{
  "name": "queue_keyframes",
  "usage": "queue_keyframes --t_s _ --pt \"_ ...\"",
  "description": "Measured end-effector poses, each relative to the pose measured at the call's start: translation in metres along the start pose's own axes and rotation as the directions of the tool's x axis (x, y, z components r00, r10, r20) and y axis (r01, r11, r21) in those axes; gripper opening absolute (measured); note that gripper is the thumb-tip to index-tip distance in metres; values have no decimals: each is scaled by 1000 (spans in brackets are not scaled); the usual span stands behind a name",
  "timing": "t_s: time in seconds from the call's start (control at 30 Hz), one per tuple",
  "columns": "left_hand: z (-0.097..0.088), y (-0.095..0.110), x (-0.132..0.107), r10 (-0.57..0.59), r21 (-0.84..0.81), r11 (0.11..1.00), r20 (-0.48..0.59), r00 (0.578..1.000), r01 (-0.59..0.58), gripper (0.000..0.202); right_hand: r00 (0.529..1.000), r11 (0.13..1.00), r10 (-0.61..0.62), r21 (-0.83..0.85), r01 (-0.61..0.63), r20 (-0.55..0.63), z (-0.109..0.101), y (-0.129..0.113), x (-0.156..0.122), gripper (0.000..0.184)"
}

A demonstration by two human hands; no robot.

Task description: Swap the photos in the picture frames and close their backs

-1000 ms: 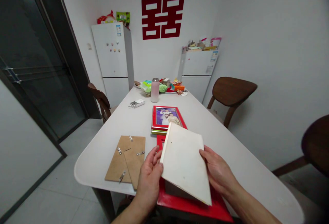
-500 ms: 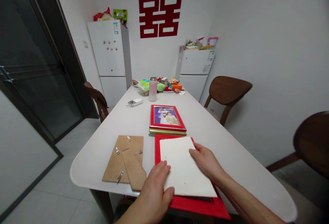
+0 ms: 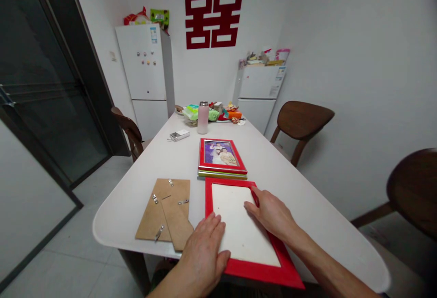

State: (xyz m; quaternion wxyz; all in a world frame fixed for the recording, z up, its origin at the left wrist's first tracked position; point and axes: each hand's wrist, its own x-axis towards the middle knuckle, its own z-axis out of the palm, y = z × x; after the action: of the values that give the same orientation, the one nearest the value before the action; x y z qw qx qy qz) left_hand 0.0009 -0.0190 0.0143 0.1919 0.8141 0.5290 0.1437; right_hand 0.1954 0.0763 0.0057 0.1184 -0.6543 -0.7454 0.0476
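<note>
Plain white walls (image 3: 358, 61), big red paper cutout (image 3: 212, 8) stuck up on the far one. Tall white fridge (image 3: 145, 70) below it on the left, shorter white fridge (image 3: 261, 93) on the right, clutter (image 3: 266, 57) piled on top. Dark glass sliding door (image 3: 44, 88) down the left side. Pale tiled floor (image 3: 68, 266). Long white tabletop (image 3: 164, 156) with rounded corners, dark wooden chairs (image 3: 302, 120) around it. Soft, even indoor light.
</note>
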Motion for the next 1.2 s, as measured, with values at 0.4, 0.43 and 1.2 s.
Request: queue_keyframes --t_s 0.4,0.43,1.2 --pt "-48 -93 -61 -362 160 918 -42 931 364 72 881 848 -473 280 449 19 17 -141 -36 43" --pt "-46 -95 -62 -359 153 919 -53 932 363 72 884 851 -467 279 444 18 23 -149 -37 46" --pt "0 12 13 -37 52 998 19 999 36 74 990 938 -139 321 129 6 -15 -1 -77 45"
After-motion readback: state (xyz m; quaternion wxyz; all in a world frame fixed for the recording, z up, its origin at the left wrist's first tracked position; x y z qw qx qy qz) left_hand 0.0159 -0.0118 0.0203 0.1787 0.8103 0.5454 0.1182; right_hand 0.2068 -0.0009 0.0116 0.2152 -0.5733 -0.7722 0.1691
